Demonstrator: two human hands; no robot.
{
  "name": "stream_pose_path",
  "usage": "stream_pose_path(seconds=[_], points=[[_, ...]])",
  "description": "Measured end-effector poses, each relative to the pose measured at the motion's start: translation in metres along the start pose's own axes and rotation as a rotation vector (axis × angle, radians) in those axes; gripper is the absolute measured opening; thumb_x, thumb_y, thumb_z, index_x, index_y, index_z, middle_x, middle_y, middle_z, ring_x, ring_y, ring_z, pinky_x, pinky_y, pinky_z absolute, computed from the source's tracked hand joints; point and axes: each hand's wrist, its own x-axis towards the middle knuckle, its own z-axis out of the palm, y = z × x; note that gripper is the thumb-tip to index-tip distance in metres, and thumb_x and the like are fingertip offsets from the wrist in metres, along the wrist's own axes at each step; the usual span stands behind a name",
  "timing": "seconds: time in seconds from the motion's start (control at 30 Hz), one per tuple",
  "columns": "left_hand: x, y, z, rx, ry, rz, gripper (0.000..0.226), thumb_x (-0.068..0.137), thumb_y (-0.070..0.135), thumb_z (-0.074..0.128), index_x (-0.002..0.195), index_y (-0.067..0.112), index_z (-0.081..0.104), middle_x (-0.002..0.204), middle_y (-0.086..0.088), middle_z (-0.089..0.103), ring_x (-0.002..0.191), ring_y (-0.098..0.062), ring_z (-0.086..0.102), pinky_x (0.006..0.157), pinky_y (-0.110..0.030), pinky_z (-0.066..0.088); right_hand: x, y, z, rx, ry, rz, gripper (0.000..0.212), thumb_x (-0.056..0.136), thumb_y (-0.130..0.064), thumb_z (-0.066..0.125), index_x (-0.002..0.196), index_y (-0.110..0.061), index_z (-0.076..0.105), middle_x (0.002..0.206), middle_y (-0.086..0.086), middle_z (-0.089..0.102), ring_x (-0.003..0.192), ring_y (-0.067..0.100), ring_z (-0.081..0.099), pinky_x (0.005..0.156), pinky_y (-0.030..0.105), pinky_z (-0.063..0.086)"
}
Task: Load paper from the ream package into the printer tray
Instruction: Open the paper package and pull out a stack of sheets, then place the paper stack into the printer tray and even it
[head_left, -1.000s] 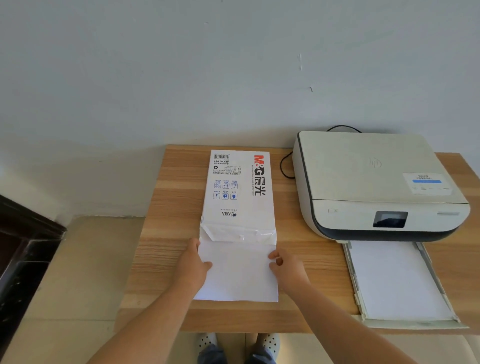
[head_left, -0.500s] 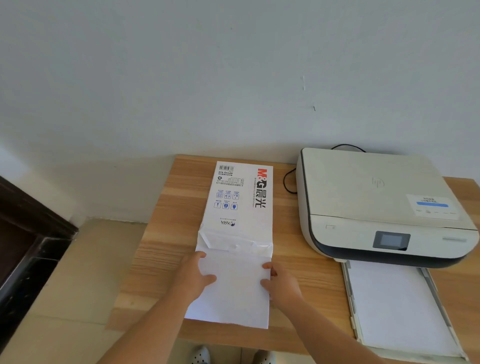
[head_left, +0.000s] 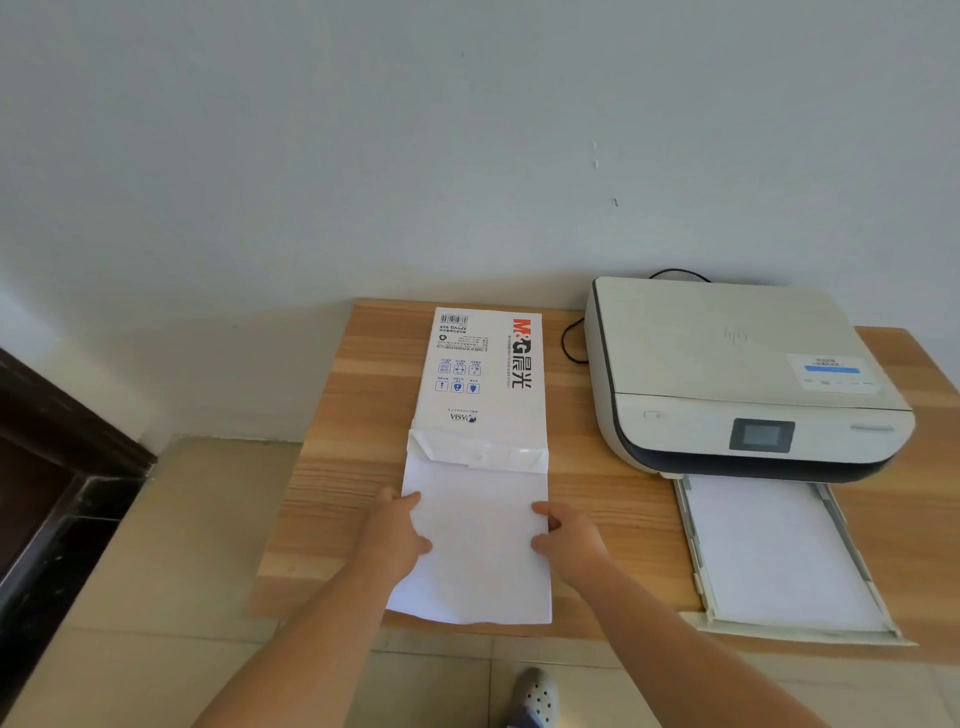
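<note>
My left hand (head_left: 397, 535) and right hand (head_left: 569, 540) grip the white paper stack (head_left: 478, 545) half out of the white printed ream package (head_left: 485, 379), overhanging the wooden table (head_left: 332, 467) edge.

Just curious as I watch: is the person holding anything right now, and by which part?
Yes: the paper stack sticking out of the ream package, gripped at its long side edges by the left hand and right hand.

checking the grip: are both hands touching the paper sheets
Touching. The head view shows the left hand and right hand gripping opposite edges of the paper sheets.
</note>
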Motion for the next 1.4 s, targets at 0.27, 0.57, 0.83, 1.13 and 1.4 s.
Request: stream_pose_path(seconds=[0.27, 0.57, 0.83, 1.13, 1.4], points=[[-0.028, -0.008, -0.016, -0.045, -0.010, 0.038, 0.076, 0.072, 0.003, 0.078, 0.139, 0.009, 0.044, 0.134, -0.005, 0.038, 0.118, -0.021, 0.047, 0.082, -0.020, 0.039, -0.032, 0.003, 0.008, 0.025, -0.012, 0.031, 0.054, 0.085, 0.000, 0.058, 0.135, -0.017, 0.052, 0.100, 0.002, 0.057, 0.092, 0.020, 0.060, 0.081, 0.029, 0.053], [-0.052, -0.016, -0.027, -0.054, -0.078, 0.046, 0.080, 0.070, 0.007, 0.082, 0.140, 0.010, 0.043, 0.137, -0.005, 0.036, 0.124, -0.020, 0.043, 0.092, -0.022, 0.040, -0.055, 0.001, 0.008, 0.048, -0.015, 0.040, 0.053, 0.084, 0.001, 0.061, 0.134, -0.015, 0.053, 0.103, 0.004, 0.055, 0.091, 0.020, 0.059, 0.068, 0.022, 0.048], [-0.069, -0.009, -0.041, -0.083, -0.087, 0.058, 0.082, 0.068, 0.007, 0.083, 0.140, 0.010, 0.043, 0.134, -0.004, 0.039, 0.121, -0.021, 0.045, 0.093, -0.024, 0.040, -0.072, -0.014, 0.002, 0.015, -0.035, 0.030, 0.051, 0.083, -0.003, 0.060, 0.132, -0.015, 0.053, 0.112, 0.007, 0.058, 0.096, 0.021, 0.060, 0.077, 0.028, 0.052], [-0.086, -0.006, -0.059, -0.076, -0.132, 0.048, 0.087, 0.066, 0.007, 0.084, 0.142, 0.010, 0.041, 0.141, -0.006, 0.043, 0.126, -0.026, 0.046, 0.096, -0.028, 0.041, -0.100, -0.030, 0.002, -0.044, -0.073, -0.012, 0.050, 0.083, -0.005, 0.061, 0.132, -0.014, 0.053, 0.109, 0.004, 0.057, 0.095, 0.023, 0.062, 0.074, 0.026, 0.051], [-0.099, 0.002, -0.076, -0.089, -0.173, 0.071, 0.080, 0.070, 0.008, 0.082, 0.140, 0.011, 0.043, 0.130, -0.003, 0.054, 0.110, -0.020, 0.053, 0.086, -0.025, 0.040, -0.124, -0.041, -0.010, -0.051, -0.074, -0.071, 0.047, 0.086, -0.008, 0.061, 0.132, -0.012, 0.052, 0.103, 0.000, 0.058, 0.085, 0.014, 0.060, 0.061, 0.018, 0.046]])
